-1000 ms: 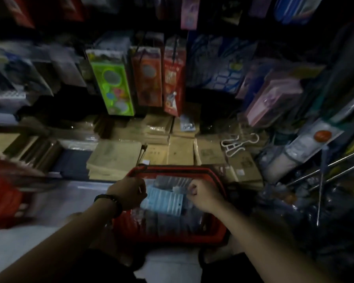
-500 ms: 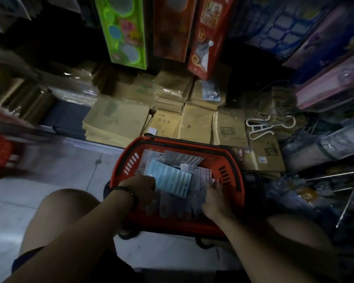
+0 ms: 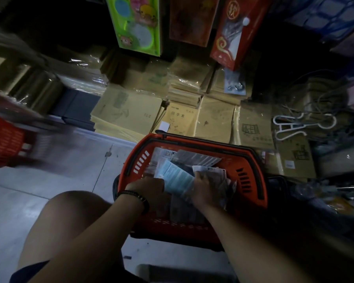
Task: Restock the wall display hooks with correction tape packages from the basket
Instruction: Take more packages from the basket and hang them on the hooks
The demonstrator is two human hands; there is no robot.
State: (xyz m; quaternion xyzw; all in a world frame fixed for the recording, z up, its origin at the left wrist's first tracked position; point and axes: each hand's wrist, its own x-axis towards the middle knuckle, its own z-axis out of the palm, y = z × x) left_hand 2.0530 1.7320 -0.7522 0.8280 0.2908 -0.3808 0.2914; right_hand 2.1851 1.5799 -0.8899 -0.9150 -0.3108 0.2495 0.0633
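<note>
Newly, right hand (image 3: 205,186) on blue package (image 3: 177,177).

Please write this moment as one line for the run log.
stage: picking | left hand: inside red basket, grip unclear | right hand: grips packages in basket

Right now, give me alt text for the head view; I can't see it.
The left hand and right hand grip a light-blue package inside a red basket on the floor. Stacked brown notebooks lie beyond it, below hanging colourful packs.
</note>
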